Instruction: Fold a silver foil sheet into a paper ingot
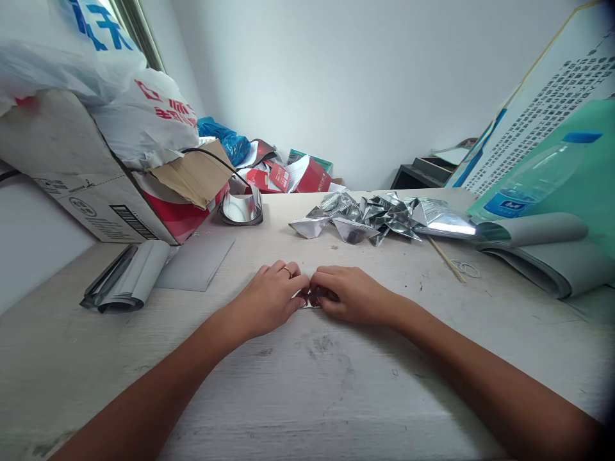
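My left hand (269, 298) and my right hand (355, 296) meet at the middle of the table, their fingers bent and pinched together. Between the fingertips shows a small piece of shiny silver foil (310, 305), pressed against the tabletop. Most of it is hidden under my fingers, so its full shape cannot be made out. A ring is on one finger of my left hand. Just beyond my hands lies a heap of folded silver foil pieces (355, 218), with sharp points and creases.
Left are grey rolled sheets (137, 275), a flat grey sheet (195, 262) and a cardboard box (96, 198) under plastic bags (144, 121). Behind them sits a silver roll (240, 208). To the right are a thin stick (446, 259), a rubber band (467, 269), folded grey sheets (542, 250) and a plastic bottle (538, 176).
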Demonstrator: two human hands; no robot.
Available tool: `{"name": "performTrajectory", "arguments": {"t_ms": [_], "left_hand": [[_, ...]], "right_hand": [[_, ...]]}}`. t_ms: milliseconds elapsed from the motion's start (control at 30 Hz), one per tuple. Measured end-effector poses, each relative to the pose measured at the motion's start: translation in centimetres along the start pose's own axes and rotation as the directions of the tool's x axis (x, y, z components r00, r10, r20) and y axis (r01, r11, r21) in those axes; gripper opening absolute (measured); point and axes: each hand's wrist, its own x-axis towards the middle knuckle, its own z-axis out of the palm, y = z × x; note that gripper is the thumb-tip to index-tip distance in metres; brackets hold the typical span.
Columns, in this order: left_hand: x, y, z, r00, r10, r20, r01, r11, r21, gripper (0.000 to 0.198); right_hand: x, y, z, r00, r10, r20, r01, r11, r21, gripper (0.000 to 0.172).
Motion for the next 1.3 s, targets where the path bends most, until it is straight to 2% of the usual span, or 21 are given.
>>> {"name": "performTrajectory", "arguments": {"t_ms": [200,400,533,667,867,1000,1300], "left_hand": [[-0.1,0.4,-0.2,0.999,-0.044,0.033,0.044,0.999,-0.016,0.037],[-0.1,0.0,0.1,1.0,-0.017,0.022,0.017,1.0,-0.011,0.042],[-0.1,-0.1,0.1,1.0,0.004,0.016,-0.004,1.0,-0.005,0.046],[-0.2,0.1,-0.1,0.999,-0.005,0.033,0.006,1.0,-0.017,0.048],[-0.2,0.2,-0.3,0.999,0.002,0.035,-0.001,1.0,-0.028,0.045],[-0.2,0.2,-0.3,0.999,-0.009,0.043,0.01,1.0,-0.022,0.043],[-0.2,0.2,-0.2,0.999,-0.008,0.039,0.008,1.0,-0.012,0.044]], "right_hand": [[0.0,0.1,-0.2,1.0,0.003,0.019,-0.004,1.0,0.009,0.011],[-0.1,0.2,-0.3,1.0,-0.02,0.011,0.019,0.999,0.036,0.009],[-0.2,0.3,-0.5,0.999,-0.033,0.027,0.031,0.998,0.06,0.015],[-0.3,0.4,-1.0,0.995,-0.085,0.054,0.081,0.994,0.074,0.014],[-0.6,0.7,-2.2,0.981,-0.095,0.167,0.076,0.99,0.117,0.038],[-0.6,1.0,-2.3,0.976,-0.102,0.193,0.076,0.987,0.14,0.047],[-0.5,1.1,-1.9,0.981,-0.081,0.175,0.055,0.987,0.15,0.042]]}}
